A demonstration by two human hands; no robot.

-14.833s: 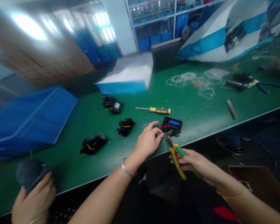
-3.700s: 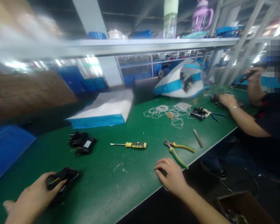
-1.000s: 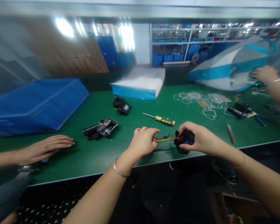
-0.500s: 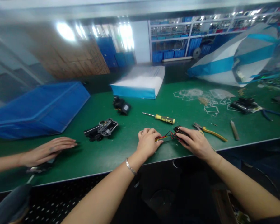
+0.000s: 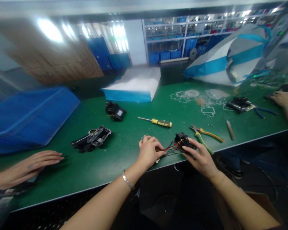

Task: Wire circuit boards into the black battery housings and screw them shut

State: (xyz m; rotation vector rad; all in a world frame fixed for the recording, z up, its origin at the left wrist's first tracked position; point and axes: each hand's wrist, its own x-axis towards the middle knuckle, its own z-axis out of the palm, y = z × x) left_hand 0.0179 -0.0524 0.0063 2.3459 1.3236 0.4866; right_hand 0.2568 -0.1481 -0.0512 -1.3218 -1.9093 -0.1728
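Observation:
Near the table's front edge, my right hand grips a black plastic housing by its right side. Red, black and yellow wires run from the housing across to my left hand. My left fingers are pinched around the wire ends; a small pale piece shows under them, too small to name. Just behind the hands lies a yellow-and-black screwdriver, its tip pointing left. Pliers with yellow and green handles lie open to the right of my right hand.
Two black assemblies sit to the left, before a blue bin. Co-workers' hands are at both sides. A white-and-blue bag, pale loops, a tube and blue-handled pliers lie around.
The view has shifted to the right, bringing a co-worker's hand in at the right edge. More of the black housing shows beside my right fingers, and the pliers' green handle is now uncovered.

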